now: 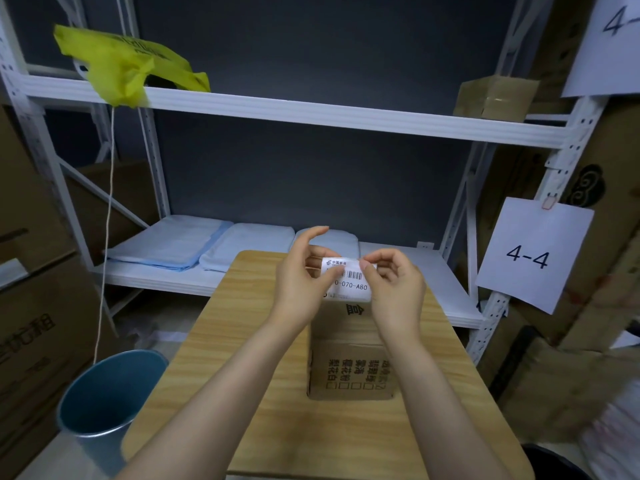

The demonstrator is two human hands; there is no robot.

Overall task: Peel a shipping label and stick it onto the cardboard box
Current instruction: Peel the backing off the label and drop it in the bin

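Shipping label (348,279), white with a barcode and the printed characters "0-070-A80", is held up in the air between both hands, just above the far end of the cardboard box (350,362). Its left edge is pinched by the thumb and fingers of the left hand (301,285), whose forefinger is raised and curved above the label. Its upper right corner is gripped between the thumb and forefinger of the right hand (394,289), the remaining fingers being curled in. Whether the backing has been separated cannot be told.

Black printed characters and small check squares are seen on the near face of the box, which is set upright on a light wood-grain table (263,341). A blue-grey waste bin (104,403) is placed on the floor to the left of the table. Beyond the table, folded pale blue cloths (166,245) are laid on the lower board of a white metal shelf rack (311,114). A yellow plastic bag (128,64) is draped over the upper board. A paper sign marked "4-4" (531,254) is hung on the rack's right post.
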